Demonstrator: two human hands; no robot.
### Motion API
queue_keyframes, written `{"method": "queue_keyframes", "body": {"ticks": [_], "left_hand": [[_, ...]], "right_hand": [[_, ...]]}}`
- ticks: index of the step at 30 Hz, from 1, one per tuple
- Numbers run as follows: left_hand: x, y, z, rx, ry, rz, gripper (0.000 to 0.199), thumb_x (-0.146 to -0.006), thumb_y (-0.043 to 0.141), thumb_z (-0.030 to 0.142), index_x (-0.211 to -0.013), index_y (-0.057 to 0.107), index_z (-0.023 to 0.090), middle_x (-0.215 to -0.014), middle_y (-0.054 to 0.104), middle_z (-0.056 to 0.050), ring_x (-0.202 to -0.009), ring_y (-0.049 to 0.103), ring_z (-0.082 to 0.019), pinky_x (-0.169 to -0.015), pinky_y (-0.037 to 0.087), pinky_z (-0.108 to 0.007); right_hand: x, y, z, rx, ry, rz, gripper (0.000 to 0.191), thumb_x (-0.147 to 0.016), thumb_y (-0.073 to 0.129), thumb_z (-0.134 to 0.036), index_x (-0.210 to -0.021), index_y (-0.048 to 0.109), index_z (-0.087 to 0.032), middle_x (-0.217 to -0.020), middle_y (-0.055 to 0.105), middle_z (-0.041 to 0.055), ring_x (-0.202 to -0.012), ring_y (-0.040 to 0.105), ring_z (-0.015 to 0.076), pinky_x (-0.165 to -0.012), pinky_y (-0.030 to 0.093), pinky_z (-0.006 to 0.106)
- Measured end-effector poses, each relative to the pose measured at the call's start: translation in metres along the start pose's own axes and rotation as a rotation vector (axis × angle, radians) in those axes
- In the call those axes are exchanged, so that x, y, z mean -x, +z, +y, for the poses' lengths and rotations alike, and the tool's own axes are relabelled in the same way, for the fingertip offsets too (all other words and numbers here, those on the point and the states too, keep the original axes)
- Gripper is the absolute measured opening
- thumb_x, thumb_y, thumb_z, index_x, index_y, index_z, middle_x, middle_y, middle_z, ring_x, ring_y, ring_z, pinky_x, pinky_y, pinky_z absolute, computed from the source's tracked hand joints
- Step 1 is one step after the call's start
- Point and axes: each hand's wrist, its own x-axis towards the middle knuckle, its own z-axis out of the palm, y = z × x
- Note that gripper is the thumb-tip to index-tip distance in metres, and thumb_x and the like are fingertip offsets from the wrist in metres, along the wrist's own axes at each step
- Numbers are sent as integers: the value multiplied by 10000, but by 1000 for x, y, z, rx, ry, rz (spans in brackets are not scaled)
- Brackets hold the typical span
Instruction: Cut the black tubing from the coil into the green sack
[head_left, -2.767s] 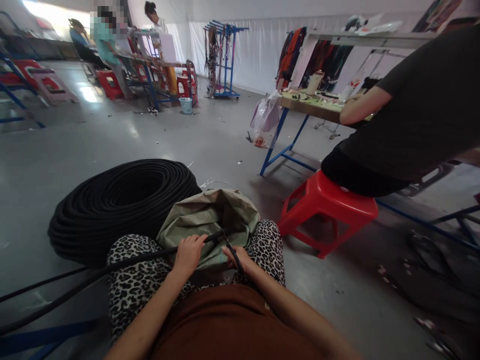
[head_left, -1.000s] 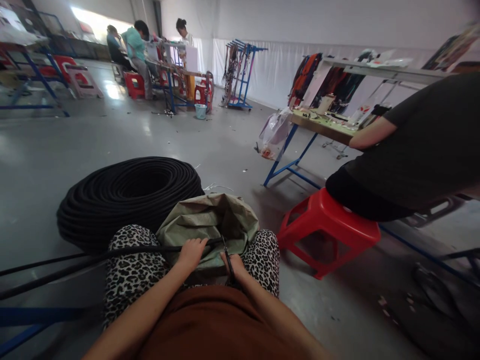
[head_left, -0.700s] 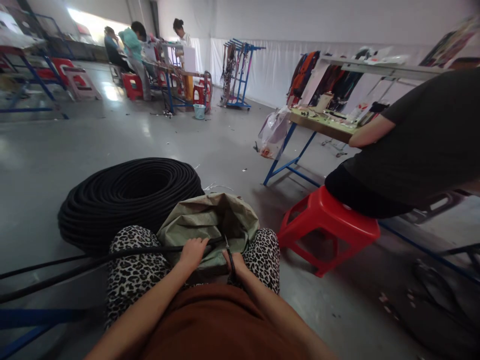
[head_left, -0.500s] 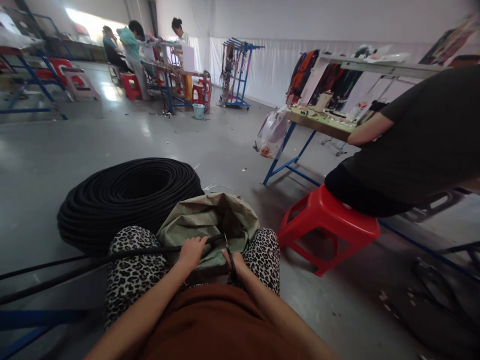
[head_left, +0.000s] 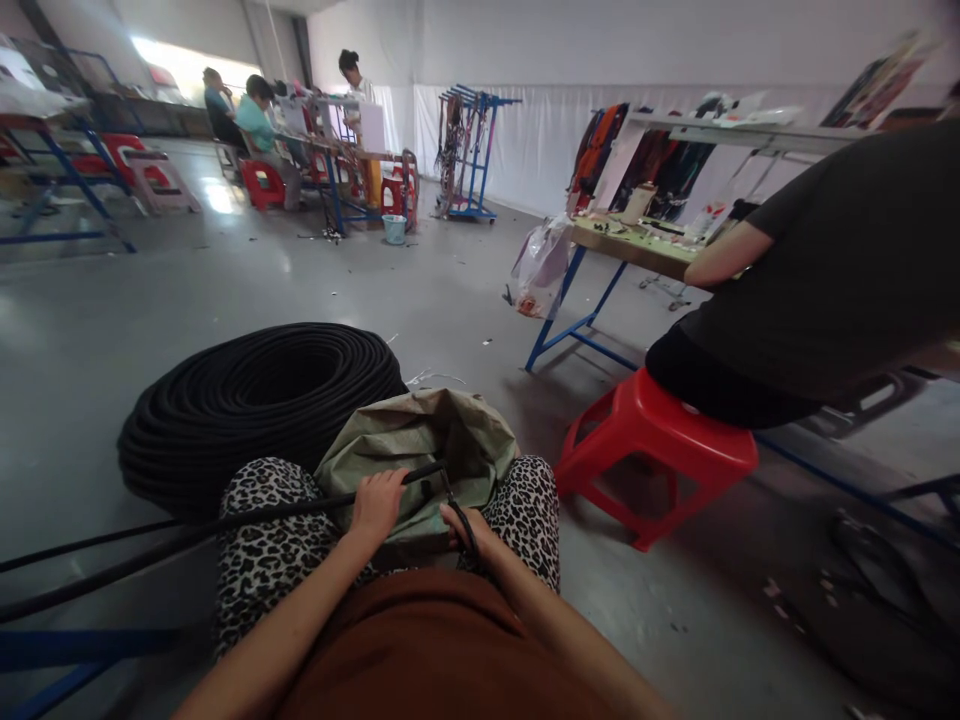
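My left hand is closed around a thick black cord that runs in from the left across my leopard-print lap. The cord's end sticks out past my fingers over an open olive-green sack between my knees. My right hand grips scissors by their dark handles. Their blades point up and away from me, close beside the cord's end; whether they touch it I cannot tell. A short dark piece shows against the sack, just below the cord.
A large coil of black cord lies on the floor ahead to the left. At right, a person sits on a red stool by a workbench. A plastic bag hangs from that bench. Other people work at far tables.
The scissors have tilted slightly and a short dark piece now shows below the cord's end. My left hand has shifted slightly left. In the background, a person in teal has sat down.
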Motion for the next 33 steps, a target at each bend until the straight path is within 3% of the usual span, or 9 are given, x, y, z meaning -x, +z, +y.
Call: {"method": "queue_keyframes", "body": {"ticks": [10,24,33], "left_hand": [[4,3,5,-13,35,-50,352,-913,436,225,-1231,586,230,-1145,682,-94,-1062,601,-214,-863,373,-343],[2,9,2,-41,72,-45,352,-914,426,231,-1224,592,241,-1123,687,-76,-1038,601,-228,-856,374,-355],[1,13,0,-109,70,-61,366,-908,452,235,-1249,583,262,-1101,683,-78,-1025,600,-234,-836,374,-361]], "right_hand": [[5,1,-12,10,34,13,412,-804,623,-560,-763,582,-152,-573,501,-22,-540,519,117,-550,464,221],[-18,1,12,-11,-1,-16,447,-817,604,-579,-770,572,-136,-550,470,-46,-468,486,91,-524,459,213],[-12,6,1,35,89,73,438,-865,572,-523,-646,541,-145,-443,438,-44,-351,400,78,-355,343,186]]}}
